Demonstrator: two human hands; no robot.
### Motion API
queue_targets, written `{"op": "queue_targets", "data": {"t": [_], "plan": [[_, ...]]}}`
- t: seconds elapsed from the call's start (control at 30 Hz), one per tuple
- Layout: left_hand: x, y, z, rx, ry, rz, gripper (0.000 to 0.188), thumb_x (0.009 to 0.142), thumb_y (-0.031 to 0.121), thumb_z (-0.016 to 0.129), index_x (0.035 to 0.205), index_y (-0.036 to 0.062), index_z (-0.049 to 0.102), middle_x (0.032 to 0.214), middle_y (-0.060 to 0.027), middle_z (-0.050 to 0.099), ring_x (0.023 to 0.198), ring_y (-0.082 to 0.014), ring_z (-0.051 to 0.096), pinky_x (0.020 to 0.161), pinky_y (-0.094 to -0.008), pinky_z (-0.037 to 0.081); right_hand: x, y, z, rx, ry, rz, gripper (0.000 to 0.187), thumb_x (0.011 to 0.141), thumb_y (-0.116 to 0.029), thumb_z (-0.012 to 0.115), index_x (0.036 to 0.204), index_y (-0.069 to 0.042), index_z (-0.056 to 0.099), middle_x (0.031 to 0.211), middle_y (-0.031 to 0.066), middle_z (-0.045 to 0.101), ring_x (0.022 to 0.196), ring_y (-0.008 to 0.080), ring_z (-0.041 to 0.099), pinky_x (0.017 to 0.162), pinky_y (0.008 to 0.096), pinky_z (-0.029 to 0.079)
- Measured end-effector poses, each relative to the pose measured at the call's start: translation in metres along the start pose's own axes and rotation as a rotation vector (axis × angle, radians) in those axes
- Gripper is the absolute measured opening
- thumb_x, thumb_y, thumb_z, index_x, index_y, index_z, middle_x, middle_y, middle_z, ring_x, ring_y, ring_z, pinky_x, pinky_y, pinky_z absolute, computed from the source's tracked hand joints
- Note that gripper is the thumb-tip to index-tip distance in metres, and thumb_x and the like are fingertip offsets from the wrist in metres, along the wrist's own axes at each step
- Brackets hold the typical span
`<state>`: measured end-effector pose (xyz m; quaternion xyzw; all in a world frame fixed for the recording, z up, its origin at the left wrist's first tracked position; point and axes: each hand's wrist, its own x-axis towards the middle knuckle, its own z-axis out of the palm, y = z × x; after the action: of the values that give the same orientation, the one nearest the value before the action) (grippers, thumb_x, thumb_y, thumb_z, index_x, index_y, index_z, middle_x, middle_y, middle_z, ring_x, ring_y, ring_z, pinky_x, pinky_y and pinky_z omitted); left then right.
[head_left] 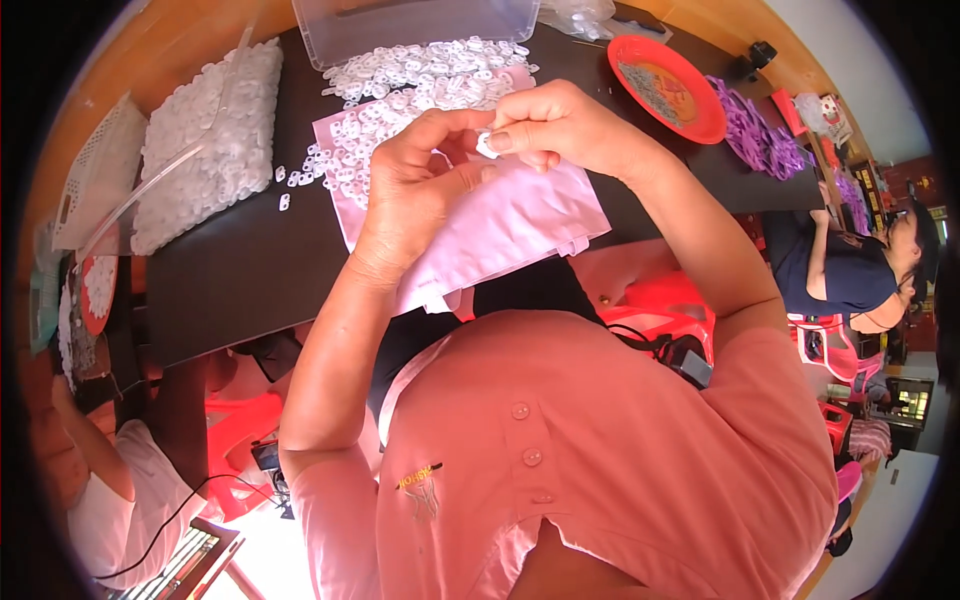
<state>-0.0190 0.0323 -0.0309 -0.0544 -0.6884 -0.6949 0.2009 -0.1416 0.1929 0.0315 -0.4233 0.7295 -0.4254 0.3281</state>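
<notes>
In front of my chest, both hands meet above a pink cloth (520,215) on the dark table. My right hand (565,125) pinches a small white plastic piece (487,146) between thumb and fingers. Close against it, my left hand (415,165) has its fingers curled, the index finger reaching to the right fingertips. Whatever the left fingers hold is too small or hidden to make out. Just beyond the hands lies a heap of small white plastic pieces with holes (430,85), partly on the cloth. A few loose white pieces (285,201) are scattered to its left.
A clear plastic bin (420,30) stands behind the heap. At left sits a bulging clear bag of white pieces (210,140). A red plate (705,115) with small grey metal parts is at right, beside purple strips (755,135). Other people sit at both sides.
</notes>
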Motion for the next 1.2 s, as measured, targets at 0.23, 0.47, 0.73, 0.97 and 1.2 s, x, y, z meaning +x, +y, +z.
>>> {"op": "queue_targets", "data": {"t": [0.23,0.47,0.73,0.97,1.2], "plan": [[-0.001,0.011,0.0,-0.126,0.044,-0.066,0.025,0.075,-0.01,0.072,0.097,0.001,0.065,0.083,-0.0001,0.062,0.075,-0.007,0.058,0.07,-0.0213,0.051,0.002,-0.002,0.01,0.15,0.052,-0.072,0.025,0.089,-0.021,0.066,0.073,-0.003,0.06,0.055,-0.0015,0.049,0.049,0.0054,0.045,0.047,0.022,0.035],[-0.001,0.007,-0.001,-0.076,0.075,0.015,0.028,0.071,-0.007,0.077,0.095,0.0017,0.065,0.082,0.0,0.063,0.071,-0.0063,0.057,0.065,-0.0208,0.05,0.004,0.001,0.017,0.141,0.081,-0.092,0.017,0.092,-0.017,0.062,0.084,-0.002,0.063,0.063,-0.001,0.054,0.054,0.0062,0.049,0.05,0.0219,0.038],[-0.002,0.008,-0.001,0.036,0.096,0.058,0.027,0.07,-0.005,0.079,0.092,0.0019,0.064,0.079,0.0003,0.062,0.069,-0.0062,0.057,0.062,-0.0198,0.048,0.001,0.006,0.022,0.302,0.11,-0.102,0.019,0.092,-0.02,0.063,0.083,-0.004,0.065,0.059,-0.0017,0.054,0.052,0.0056,0.051,0.049,0.0209,0.035],[-0.011,0.046,-0.008,0.085,0.341,0.154,0.027,0.072,-0.007,0.077,0.094,0.0008,0.066,0.08,-0.0002,0.063,0.068,-0.0068,0.058,0.061,-0.02,0.049,0.007,0.007,0.02,0.329,0.167,-0.104,0.016,0.092,-0.016,0.06,0.09,-0.001,0.064,0.064,0.0009,0.057,0.056,0.0085,0.055,0.05,0.0214,0.039],[0.027,0.146,-0.132,0.653,0.702,0.402,0.019,0.073,0.001,0.077,0.091,-0.0025,0.069,0.075,-0.0035,0.066,0.06,-0.0049,0.054,0.053,-0.0181,0.042,0.025,0.001,0.006,0.22,0.241,-0.173,0.018,0.091,-0.02,0.061,0.086,-0.003,0.063,0.057,-0.0018,0.052,0.051,0.0064,0.051,0.048,0.0213,0.035]]}}
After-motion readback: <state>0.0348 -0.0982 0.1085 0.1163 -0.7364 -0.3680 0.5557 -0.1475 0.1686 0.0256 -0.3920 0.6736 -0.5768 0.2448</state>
